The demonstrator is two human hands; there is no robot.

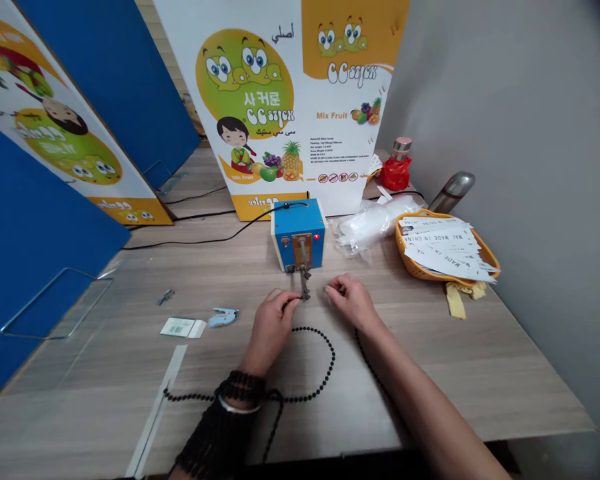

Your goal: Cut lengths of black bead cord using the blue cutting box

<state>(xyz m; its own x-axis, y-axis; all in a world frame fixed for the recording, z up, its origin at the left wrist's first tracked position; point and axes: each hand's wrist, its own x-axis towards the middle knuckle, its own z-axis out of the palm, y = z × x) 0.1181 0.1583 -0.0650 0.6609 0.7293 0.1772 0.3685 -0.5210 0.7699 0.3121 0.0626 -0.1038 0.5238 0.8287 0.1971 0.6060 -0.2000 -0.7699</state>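
Note:
My left hand (273, 327) is closed in a pinch, its fingertips beside the metal arm (305, 283) on the front of a small blue machine (299, 237). What it pinches is too small to make out. My right hand (354, 303) is also closed, just right of that arm, with a small dark bit at its fingertips. A strand of black beads (333, 363) loops on the table from under my left hand and passes by the left wrist. More black bead strands (215, 427) wrap my left wrist and forearm. Another stretch of beads runs along my right forearm.
A light blue stapler (223, 317), a small white packet (180, 327) and a white strip (157, 410) lie to the left. At right stand an orange basket of printed paper slips (443, 247), plastic bags (370, 227) and a steel flask (453, 192). A printed carton board (265, 100) stands behind.

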